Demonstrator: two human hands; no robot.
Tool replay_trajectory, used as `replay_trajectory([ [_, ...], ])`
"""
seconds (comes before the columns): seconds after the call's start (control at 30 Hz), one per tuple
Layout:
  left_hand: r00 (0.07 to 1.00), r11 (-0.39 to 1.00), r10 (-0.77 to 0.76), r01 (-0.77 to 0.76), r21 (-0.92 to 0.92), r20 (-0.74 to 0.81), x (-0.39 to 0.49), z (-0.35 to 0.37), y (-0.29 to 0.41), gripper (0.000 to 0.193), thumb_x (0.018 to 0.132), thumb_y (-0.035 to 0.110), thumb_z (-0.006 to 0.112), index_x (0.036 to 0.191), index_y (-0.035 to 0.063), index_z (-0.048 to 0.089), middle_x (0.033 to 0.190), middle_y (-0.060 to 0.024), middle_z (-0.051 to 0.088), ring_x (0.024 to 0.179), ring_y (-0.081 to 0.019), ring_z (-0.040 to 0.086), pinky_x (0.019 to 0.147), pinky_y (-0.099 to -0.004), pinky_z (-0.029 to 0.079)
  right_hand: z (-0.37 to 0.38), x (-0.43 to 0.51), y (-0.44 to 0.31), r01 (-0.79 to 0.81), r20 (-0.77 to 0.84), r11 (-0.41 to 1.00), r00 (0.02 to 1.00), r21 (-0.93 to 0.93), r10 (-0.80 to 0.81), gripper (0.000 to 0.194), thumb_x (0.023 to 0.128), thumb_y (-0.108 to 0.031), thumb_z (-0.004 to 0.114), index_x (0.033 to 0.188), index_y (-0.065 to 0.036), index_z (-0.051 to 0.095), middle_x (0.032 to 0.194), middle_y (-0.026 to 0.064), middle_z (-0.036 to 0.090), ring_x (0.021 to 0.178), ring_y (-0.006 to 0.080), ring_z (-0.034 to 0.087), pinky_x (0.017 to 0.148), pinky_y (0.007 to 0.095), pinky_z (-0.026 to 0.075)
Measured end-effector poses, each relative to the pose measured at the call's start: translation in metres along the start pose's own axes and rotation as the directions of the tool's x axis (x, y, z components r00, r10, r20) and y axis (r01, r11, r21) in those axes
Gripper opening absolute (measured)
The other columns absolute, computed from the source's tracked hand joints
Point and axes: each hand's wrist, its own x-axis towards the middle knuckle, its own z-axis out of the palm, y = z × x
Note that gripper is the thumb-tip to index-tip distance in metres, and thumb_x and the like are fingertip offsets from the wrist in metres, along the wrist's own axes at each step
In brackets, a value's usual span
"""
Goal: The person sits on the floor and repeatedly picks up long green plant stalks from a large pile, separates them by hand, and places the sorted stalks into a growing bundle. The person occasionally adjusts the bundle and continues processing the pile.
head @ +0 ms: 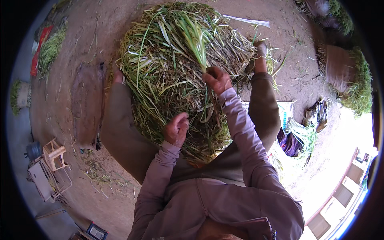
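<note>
A large heap of long-leaved green plants with dry brown stalks [171, 75] lies on the ground between my spread legs. My right hand [218, 79] grips a small bunch of green leafy stems [193, 37] by its pale lower end. The leaves of that bunch fan out away from me across the heap. My left hand [176, 129] hovers over the near part of the heap with its fingers loosely bent, and nothing shows in it.
Bundles of greens [357, 81] lie at the far right, another green pile [52, 49] at the upper left. A brown sack [87, 105] is left of my leg. Farther left stands a small wooden stool [55, 154]. A white strip [247, 21] lies beyond the heap.
</note>
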Motion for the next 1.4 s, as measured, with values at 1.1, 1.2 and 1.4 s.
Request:
replay_trajectory([
  [1.1, 0.967, 0.949, -0.247, 0.229, -0.217, -0.058, -0.011, -0.034, 0.068, 0.035, 0.085, 0.014, 0.059, 0.113, -0.0046, 0.049, 0.081, -0.0048, 0.058, 0.051, -0.0057, 0.048, 0.045, -0.019, 0.042, 0.092, -0.161, -0.005, 0.283, 0.133, 0.942, 0.956, -0.178, -0.262, 0.026, 0.072, -0.011, 0.064, 0.094, -0.003, 0.053, 0.079, 0.0177, 0.057, 0.068, 0.0342, 0.059, 0.059, 0.0391, 0.048],
  [1.2, 0.964, 0.955, -0.261, 0.25, -0.161, -0.049, -0.011, -0.034, 0.06, 0.03, 0.086, 0.017, 0.059, 0.106, -0.0051, 0.054, 0.071, -0.0023, 0.057, 0.046, -0.0046, 0.045, 0.041, -0.0191, 0.039, 0.09, -0.158, -0.003, 0.218, 0.208, 0.957, 0.962, -0.191, -0.177, 0.024, 0.075, -0.014, 0.063, 0.094, -0.002, 0.054, 0.078, 0.0173, 0.058, 0.067, 0.0316, 0.06, 0.06, 0.0372, 0.048],
  [1.4, 0.962, 0.951, -0.262, 0.245, -0.187, -0.072, -0.011, -0.034, 0.047, 0.025, 0.085, 0.013, 0.059, 0.101, -0.0052, 0.055, 0.069, -0.0024, 0.056, 0.045, -0.0046, 0.045, 0.04, -0.0193, 0.039, 0.084, -0.135, 0.007, -0.056, 0.155, 0.992, 0.987, 0.109, 0.038, 0.028, 0.083, -0.024, 0.06, 0.096, 0.0, 0.056, 0.08, 0.0123, 0.06, 0.07, 0.0175, 0.057, 0.065, 0.0292, 0.045],
])
